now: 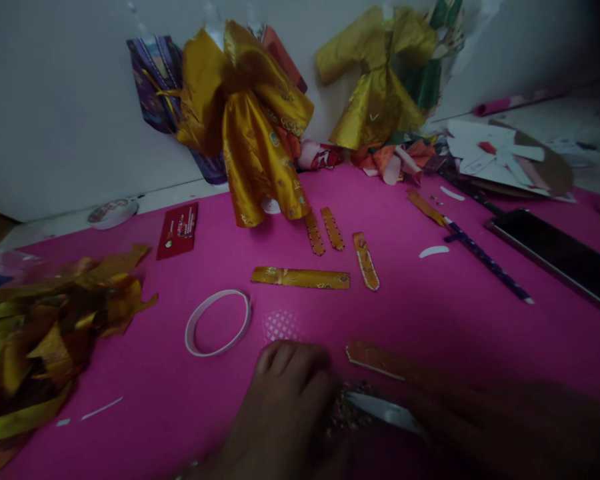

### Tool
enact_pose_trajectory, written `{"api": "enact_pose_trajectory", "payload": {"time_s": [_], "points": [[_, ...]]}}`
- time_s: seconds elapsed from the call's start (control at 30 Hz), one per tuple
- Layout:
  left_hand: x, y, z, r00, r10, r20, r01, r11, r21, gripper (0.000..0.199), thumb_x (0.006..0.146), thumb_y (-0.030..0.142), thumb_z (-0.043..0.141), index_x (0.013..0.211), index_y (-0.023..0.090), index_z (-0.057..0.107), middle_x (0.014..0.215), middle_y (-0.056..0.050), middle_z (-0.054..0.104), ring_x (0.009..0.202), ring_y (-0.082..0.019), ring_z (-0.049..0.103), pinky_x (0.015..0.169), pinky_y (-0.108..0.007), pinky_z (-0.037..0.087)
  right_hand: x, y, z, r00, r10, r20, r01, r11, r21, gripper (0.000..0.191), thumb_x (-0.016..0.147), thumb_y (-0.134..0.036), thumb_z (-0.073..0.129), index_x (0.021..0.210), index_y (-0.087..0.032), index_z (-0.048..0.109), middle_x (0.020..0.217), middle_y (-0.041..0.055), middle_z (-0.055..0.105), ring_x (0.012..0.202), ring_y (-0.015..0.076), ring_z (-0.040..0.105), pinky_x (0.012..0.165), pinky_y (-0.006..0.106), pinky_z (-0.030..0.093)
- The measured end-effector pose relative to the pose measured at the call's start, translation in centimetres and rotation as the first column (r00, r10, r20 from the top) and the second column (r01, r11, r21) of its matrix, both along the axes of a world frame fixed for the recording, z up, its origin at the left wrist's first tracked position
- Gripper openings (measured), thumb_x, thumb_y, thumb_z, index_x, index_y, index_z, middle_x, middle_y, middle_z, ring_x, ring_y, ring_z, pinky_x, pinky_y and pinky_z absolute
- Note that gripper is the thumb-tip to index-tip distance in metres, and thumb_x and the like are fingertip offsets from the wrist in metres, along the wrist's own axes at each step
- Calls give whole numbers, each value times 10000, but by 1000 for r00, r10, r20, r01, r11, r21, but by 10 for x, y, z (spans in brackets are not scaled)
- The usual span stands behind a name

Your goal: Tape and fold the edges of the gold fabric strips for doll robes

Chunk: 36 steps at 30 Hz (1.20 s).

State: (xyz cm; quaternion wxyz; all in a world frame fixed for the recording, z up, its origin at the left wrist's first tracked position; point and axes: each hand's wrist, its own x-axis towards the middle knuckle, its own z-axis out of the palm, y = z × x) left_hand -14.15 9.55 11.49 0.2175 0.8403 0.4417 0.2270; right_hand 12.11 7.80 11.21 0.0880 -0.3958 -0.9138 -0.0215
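Note:
My left hand is closed at the bottom middle, its fingers curled down toward a small multicoloured patterned piece, probably fabric. Its grip on that piece is partly hidden. From the dark, blurred right hand a silvery pointed blade of what look like scissors reaches over the piece. The handles are out of sight. Just beyond the blade lies an orange-gold strip with a pale edge. Farther off are a flat gold brocade strip and a short pointed gold tab.
Gold scraps heap at the left. On the pink table are a white ring, a red card, a purple pencil and a phone. Small gold garments stand against the wall.

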Motion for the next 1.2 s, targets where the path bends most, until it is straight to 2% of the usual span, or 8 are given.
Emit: {"api": "enact_pose_trajectory", "payload": {"time_s": [0.2, 0.4, 0.47, 0.57, 0.73, 0.93, 1.07, 1.2], "points": [[-2, -3, -2, 1000, 2, -1, -2, 1000, -5, 277, 693, 157, 735, 958, 206, 669, 1021, -54, 675, 914, -264, 574, 772, -442, 450, 3, -2, 0, 1000, 8, 30, -7, 1000, -6, 768, 660, -180, 477, 1397, -386, 545, 1292, -103, 673, 301, 148, 523, 219, 378, 313], [-4, -3, -3, 1000, -12, 1, 12, 1000, 3, 290, 693, 161, 738, 968, 216, 666, 1019, -48, 676, 915, -258, 578, 783, -431, 440, 0, -2, 4, 1000, 1, 14, -1, 1000, -11, 765, 648, -168, 478, 1373, -395, 563, 1266, -133, 683, 298, 142, 516, 214, 382, 306], [-3, -2, -3, 1000, -8, 0, 8, 1000, 3, 283, 686, 158, 734, 954, 214, 665, 1013, -47, 679, 911, -257, 583, 776, -428, 438, -1, -2, 5, 1000, 3, -3, -3, 1000, -17, 766, 636, -166, 469, 1364, -379, 570, 1232, -124, 703, 335, 159, 558, 227, 376, 337], [-2, -1, -2, 1000, -16, 1, 16, 1000, 8, 276, 686, 151, 728, 948, 210, 665, 1008, -48, 681, 906, -253, 588, 769, -425, 440, -3, 0, 4, 1000, -3, -8, 3, 1000, -22, 753, 635, -155, 456, 1343, -375, 581, 1196, -109, 723, 310, 152, 532, 226, 372, 306], [-4, -1, -3, 1000, -19, -3, 19, 1000, -11, 284, 698, 158, 736, 969, 209, 670, 1027, -54, 674, 919, -260, 578, 782, -437, 442, -2, 0, 2, 999, 6, 36, -6, 1000, 8, 765, 646, -157, 457, 1377, -362, 553, 1275, -77, 689, 296, 140, 509, 232, 371, 283], [-5, -1, -4, 999, -31, 15, 31, 999, -8, 284, 701, 160, 748, 970, 200, 665, 1030, -51, 670, 925, -255, 574, 786, -433, 438, -2, -2, 1, 1000, 7, 14, -7, 1000, -20, 699, 648, -153, 451, 1292, -363, 621, 1124, -91, 744, 305, 138, 522, 223, 366, 285], [-4, -1, -3, 999, -36, 20, 36, 999, -10, 291, 692, 130, 734, 966, 203, 666, 1033, -52, 672, 924, -254, 576, 783, -429, 436, -4, -2, 2, 1000, 7, 6, -7, 999, -37, 742, 649, -142, 454, 1346, -361, 584, 1143, -85, 741, 342, 137, 552, 245, 344, 303], [-5, -2, -3, 999, -34, 12, 34, 999, -16, 284, 703, 146, 734, 970, 210, 662, 1040, -48, 670, 931, -255, 574, 786, -428, 430, -4, 0, 5, 1000, 19, 15, -19, 1000, -13, 785, 624, -145, 451, 1372, -357, 562, 1221, -90, 713, 303, 116, 508, 227, 348, 271]]}}
